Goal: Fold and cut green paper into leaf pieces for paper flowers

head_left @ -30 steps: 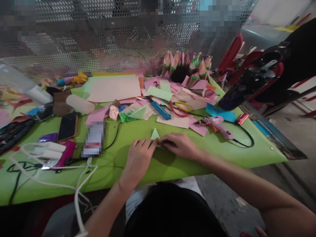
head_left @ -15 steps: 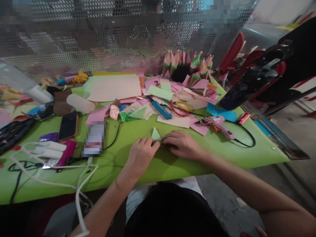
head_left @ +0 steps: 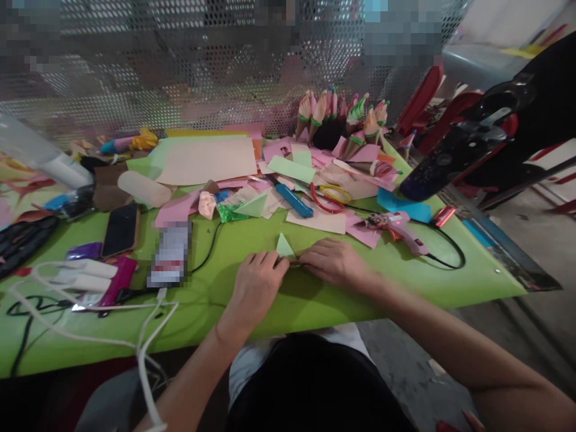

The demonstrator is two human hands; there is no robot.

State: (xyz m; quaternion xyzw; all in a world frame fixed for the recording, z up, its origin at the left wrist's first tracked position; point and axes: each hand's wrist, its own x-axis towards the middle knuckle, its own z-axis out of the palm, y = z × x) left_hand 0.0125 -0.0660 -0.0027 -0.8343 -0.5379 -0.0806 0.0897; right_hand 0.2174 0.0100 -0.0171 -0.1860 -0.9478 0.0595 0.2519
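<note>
My left hand (head_left: 260, 279) and my right hand (head_left: 335, 264) rest side by side on the green table, close to its front edge. A small piece of pale green paper (head_left: 284, 246) sticks up in a pointed triangle behind the fingers. Both hands are closed, their fingertips pressed on the lower part of this paper. A thin, reddish-brown strip shows in the narrow gap between the hands, too small to name. My fingers hide most of the paper's lower edge.
Past my hands lie a blue cutter (head_left: 293, 200), scissors (head_left: 327, 201) and paper scraps. A pink glue gun (head_left: 402, 231) and dark bottle (head_left: 443, 156) are on the right. Phones (head_left: 121, 230), a power strip (head_left: 117, 279) and white cables (head_left: 90, 337) occupy the left. Cone-shaped ornaments (head_left: 357, 117) stand behind.
My hands have drawn slightly apart, showing the thin strip between them. The green paper triangle stays in nearly the same place.
</note>
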